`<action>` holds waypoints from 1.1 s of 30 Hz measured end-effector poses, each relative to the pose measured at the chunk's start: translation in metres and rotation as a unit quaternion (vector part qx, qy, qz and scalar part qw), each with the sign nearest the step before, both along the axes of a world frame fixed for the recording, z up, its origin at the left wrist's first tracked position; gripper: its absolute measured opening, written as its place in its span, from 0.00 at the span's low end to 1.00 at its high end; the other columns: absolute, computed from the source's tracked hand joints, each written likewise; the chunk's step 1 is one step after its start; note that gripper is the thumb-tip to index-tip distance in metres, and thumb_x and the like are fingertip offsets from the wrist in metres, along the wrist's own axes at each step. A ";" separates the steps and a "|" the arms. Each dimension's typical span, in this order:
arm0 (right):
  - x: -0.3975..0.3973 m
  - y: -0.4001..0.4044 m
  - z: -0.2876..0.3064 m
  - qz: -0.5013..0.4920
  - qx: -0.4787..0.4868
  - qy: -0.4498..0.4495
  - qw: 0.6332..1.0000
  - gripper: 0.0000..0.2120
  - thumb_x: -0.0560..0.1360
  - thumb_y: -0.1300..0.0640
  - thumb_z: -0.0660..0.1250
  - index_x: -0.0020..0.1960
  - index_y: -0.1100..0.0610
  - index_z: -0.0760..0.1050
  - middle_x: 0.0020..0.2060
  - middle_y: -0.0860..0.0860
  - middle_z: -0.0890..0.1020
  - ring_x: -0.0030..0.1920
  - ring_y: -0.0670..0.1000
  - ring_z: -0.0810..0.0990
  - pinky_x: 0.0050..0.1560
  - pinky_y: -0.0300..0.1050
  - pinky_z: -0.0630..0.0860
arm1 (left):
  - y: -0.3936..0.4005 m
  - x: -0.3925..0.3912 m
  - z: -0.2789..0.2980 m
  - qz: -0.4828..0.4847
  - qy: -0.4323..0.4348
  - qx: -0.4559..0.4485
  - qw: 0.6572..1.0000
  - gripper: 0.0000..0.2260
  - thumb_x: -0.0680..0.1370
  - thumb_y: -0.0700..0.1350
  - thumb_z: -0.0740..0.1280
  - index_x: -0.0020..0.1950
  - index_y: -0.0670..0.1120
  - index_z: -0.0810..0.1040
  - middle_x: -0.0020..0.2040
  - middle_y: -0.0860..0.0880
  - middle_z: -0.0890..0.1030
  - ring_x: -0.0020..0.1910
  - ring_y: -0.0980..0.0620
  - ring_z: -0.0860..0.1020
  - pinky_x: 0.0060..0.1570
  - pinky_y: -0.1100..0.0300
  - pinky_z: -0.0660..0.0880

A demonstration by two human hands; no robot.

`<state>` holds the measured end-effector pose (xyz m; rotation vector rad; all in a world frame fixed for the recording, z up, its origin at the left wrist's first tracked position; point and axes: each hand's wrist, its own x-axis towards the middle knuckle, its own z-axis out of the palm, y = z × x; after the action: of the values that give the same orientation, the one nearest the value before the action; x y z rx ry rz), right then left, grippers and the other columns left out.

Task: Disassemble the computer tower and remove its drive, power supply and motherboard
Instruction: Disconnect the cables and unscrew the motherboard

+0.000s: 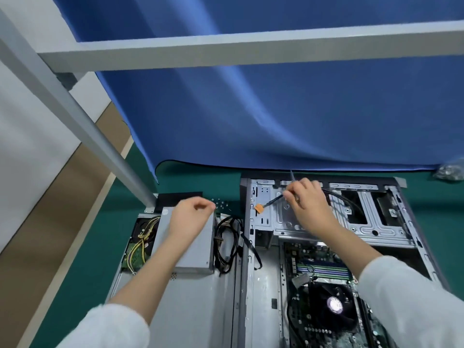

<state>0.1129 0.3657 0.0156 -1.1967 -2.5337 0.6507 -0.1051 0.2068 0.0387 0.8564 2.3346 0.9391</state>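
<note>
The open computer tower lies flat on the green table. Its motherboard with a black fan sits in the near half, and the metal drive cage in the far half. My right hand is over the cage and grips a black cable ending in an orange connector. A thin grey tip sticks up past its fingers. My left hand hovers with curled fingers above a grey metal box, beside several loose screws. I cannot see anything between its fingertips.
The grey box rests on a removed side panel. Left of it is an open unit with yellow wires. A bundle of black cables lies between the box and the tower. A blue cloth hangs behind, and a grey frame post stands at the left.
</note>
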 end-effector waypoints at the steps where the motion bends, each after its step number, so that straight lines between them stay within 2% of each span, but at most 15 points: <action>1: 0.000 -0.001 -0.012 0.012 0.033 -0.058 0.998 0.14 0.80 0.46 0.55 0.54 0.53 0.73 0.50 0.47 0.73 0.52 0.50 0.66 0.54 0.47 0.65 | 0.009 -0.009 -0.005 -0.018 0.054 -0.020 0.998 0.04 0.75 0.47 0.69 0.43 0.50 0.84 0.44 0.55 0.84 0.46 0.57 0.79 0.48 0.66 0.71; 2: 0.000 -0.003 -0.022 0.022 0.063 -0.092 0.994 0.14 0.80 0.44 0.53 0.54 0.52 0.72 0.51 0.48 0.73 0.52 0.50 0.66 0.53 0.47 0.64 | 0.020 -0.018 -0.011 -0.040 0.097 -0.046 0.993 0.05 0.75 0.47 0.68 0.43 0.50 0.85 0.45 0.55 0.84 0.50 0.55 0.78 0.52 0.63 0.70; 4: 0.003 -0.005 -0.034 0.032 0.093 -0.102 0.990 0.16 0.79 0.43 0.50 0.53 0.50 0.71 0.49 0.48 0.73 0.50 0.51 0.67 0.50 0.47 0.64 | 0.041 -0.031 -0.025 -0.079 0.148 -0.108 0.980 0.08 0.75 0.46 0.65 0.43 0.53 0.85 0.48 0.55 0.84 0.56 0.48 0.75 0.58 0.58 0.70; 6: 0.004 -0.004 -0.035 0.032 0.103 -0.078 0.991 0.16 0.79 0.43 0.50 0.51 0.50 0.71 0.47 0.48 0.73 0.48 0.50 0.66 0.47 0.46 0.62 | 0.061 -0.035 -0.038 -0.084 0.165 -0.173 0.967 0.09 0.74 0.47 0.64 0.44 0.53 0.84 0.51 0.53 0.82 0.59 0.45 0.71 0.57 0.55 0.71; 8: 0.005 -0.002 -0.034 0.029 0.119 -0.066 0.990 0.14 0.79 0.44 0.51 0.51 0.51 0.71 0.46 0.48 0.72 0.46 0.51 0.66 0.45 0.46 0.60 | 0.080 -0.035 -0.050 -0.083 0.177 -0.244 0.950 0.09 0.74 0.48 0.64 0.49 0.50 0.83 0.52 0.50 0.81 0.60 0.44 0.67 0.55 0.56 0.70; 10: 0.006 -0.003 -0.035 0.030 0.132 -0.060 0.989 0.12 0.79 0.45 0.53 0.50 0.51 0.71 0.45 0.48 0.72 0.46 0.51 0.66 0.44 0.46 0.59 | 0.092 -0.033 -0.064 -0.080 0.186 -0.306 0.930 0.13 0.74 0.49 0.66 0.55 0.46 0.80 0.55 0.46 0.79 0.62 0.44 0.67 0.54 0.56 0.69; 12: 0.006 -0.004 -0.034 0.033 0.128 -0.060 0.989 0.11 0.80 0.46 0.53 0.50 0.50 0.71 0.45 0.47 0.72 0.46 0.51 0.66 0.44 0.45 0.58 | 0.097 -0.032 -0.077 -0.072 0.184 -0.355 0.914 0.14 0.74 0.50 0.67 0.56 0.45 0.77 0.57 0.45 0.77 0.63 0.44 0.66 0.53 0.56 0.67; 20: 0.005 -0.002 -0.032 0.036 0.114 -0.070 0.990 0.12 0.79 0.46 0.52 0.50 0.50 0.70 0.44 0.46 0.72 0.46 0.51 0.67 0.46 0.48 0.63 | 0.116 -0.041 -0.100 -0.030 0.160 -0.442 0.882 0.18 0.72 0.52 0.69 0.60 0.50 0.74 0.62 0.47 0.75 0.65 0.46 0.65 0.52 0.55 0.63; 26: 0.004 -0.003 -0.031 0.038 0.121 -0.054 0.990 0.12 0.79 0.46 0.52 0.49 0.51 0.70 0.43 0.46 0.72 0.45 0.51 0.67 0.45 0.47 0.61 | 0.117 -0.043 -0.111 -0.028 0.152 -0.459 0.875 0.20 0.70 0.54 0.72 0.60 0.51 0.73 0.62 0.47 0.74 0.65 0.46 0.66 0.51 0.54 0.62; 30: 0.005 -0.002 -0.031 0.039 0.120 -0.046 0.991 0.11 0.79 0.47 0.52 0.48 0.51 0.70 0.43 0.46 0.72 0.44 0.50 0.65 0.44 0.45 0.59 | 0.112 -0.044 -0.100 -0.019 0.145 -0.397 0.906 0.16 0.72 0.50 0.70 0.58 0.48 0.75 0.60 0.44 0.76 0.63 0.44 0.69 0.53 0.56 0.66; 33: 0.006 -0.003 -0.029 0.039 0.117 -0.047 0.991 0.11 0.79 0.47 0.52 0.49 0.51 0.70 0.43 0.46 0.72 0.45 0.49 0.65 0.44 0.45 0.58 | 0.098 -0.034 -0.079 -0.052 0.173 -0.313 0.933 0.11 0.74 0.47 0.65 0.54 0.47 0.80 0.54 0.44 0.79 0.59 0.43 0.71 0.49 0.57 0.68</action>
<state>0.1186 0.3630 -0.0137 -1.0737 -2.6573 0.3066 -0.1394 0.3044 -0.0406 0.8997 2.6053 -0.0375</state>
